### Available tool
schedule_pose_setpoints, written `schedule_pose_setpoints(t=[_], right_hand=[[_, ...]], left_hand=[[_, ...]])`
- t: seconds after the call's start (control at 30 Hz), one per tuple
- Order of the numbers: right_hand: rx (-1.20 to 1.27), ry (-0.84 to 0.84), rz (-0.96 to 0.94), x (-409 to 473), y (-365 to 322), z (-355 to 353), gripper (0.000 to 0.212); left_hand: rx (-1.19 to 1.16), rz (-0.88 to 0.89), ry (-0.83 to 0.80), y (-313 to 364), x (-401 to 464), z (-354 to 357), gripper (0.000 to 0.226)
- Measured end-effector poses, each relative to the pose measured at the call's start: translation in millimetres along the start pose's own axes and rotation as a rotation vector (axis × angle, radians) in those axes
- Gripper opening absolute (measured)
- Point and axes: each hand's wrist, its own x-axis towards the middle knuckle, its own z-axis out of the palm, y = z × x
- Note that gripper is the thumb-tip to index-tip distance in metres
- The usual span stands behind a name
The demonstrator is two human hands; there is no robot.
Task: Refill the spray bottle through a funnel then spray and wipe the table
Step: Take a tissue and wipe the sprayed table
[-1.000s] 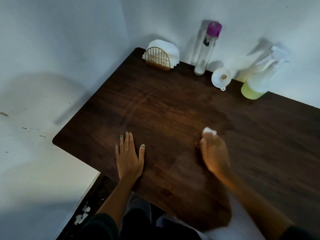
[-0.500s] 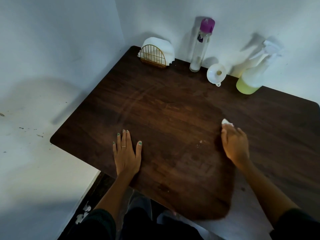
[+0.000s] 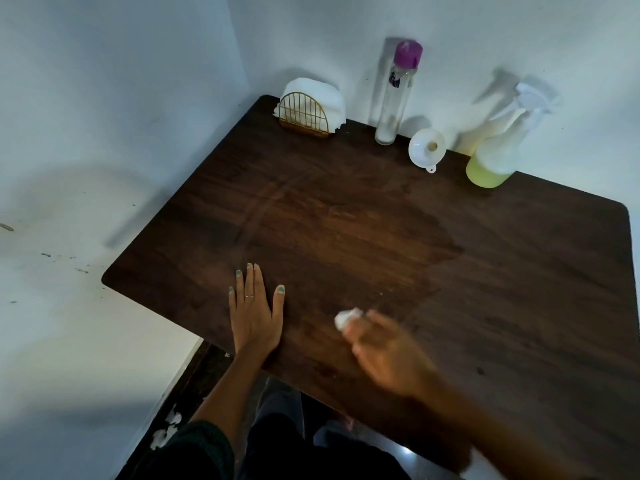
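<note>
The dark brown wooden table (image 3: pixel 519 289) stands in a corner of white walls. Left hand (image 3: pixel 254 317) lies flat on the table near its front edge, fingers straight and together, thumb apart. Right hand (image 3: pixel 388 355), blurred, presses a small white wad of tissue (image 3: pixel 344 317) to the surface under its fingertips; its exact grip cannot be told. Along the back wall stand, left to right: a gold wire napkin holder with white napkins (image 3: pixel 306 114), a tall clear glass bottle with purple cap (image 3: pixel 394 95), a white plastic funnel (image 3: pixel 426 148) lying tilted, and a translucent spray bottle holding yellow-green liquid (image 3: pixel 495 157). All four stand well apart from both hands.
</note>
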Motion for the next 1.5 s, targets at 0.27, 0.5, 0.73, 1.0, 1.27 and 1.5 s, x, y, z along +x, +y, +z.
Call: schedule_pose_setpoints(t=[0.27,0.5,0.73,1.0,1.27,1.5], right_hand=[[-0.202,0.352,0.951,3.0,101.1,-48.0,0.046],[-0.054,0.073,0.254,-7.5,-87.8,25.7,0.036],[0.035,0.112,0.215,-25.3,-35.1,15.2,0.042],[-0.053,0.402,0.79,-35.5,-14.5,6.2,0.046],[0.064,0.071,0.096,-40.1,-101.0,34.3,0.039],[-0.167,0.186,0.924,-35.1,41.7,-17.8,0.056]], left_hand=[[-0.032,0.014,-0.028,-2.4,-18.0,-1.8,0.082],[-0.063,0.032,-0.037,-3.8,-25.8,-1.9,0.083],[-0.101,0.026,-0.067,-4.8,-24.6,-4.9,0.07],[-0.156,0.024,-0.049,-4.9,-26.4,-6.7,0.066],[-0.255,0.017,-0.097,-8.1,-26.8,-13.9,0.061],[-0.793,-0.131,0.025,-14.6,-42.8,-29.5,0.049]])
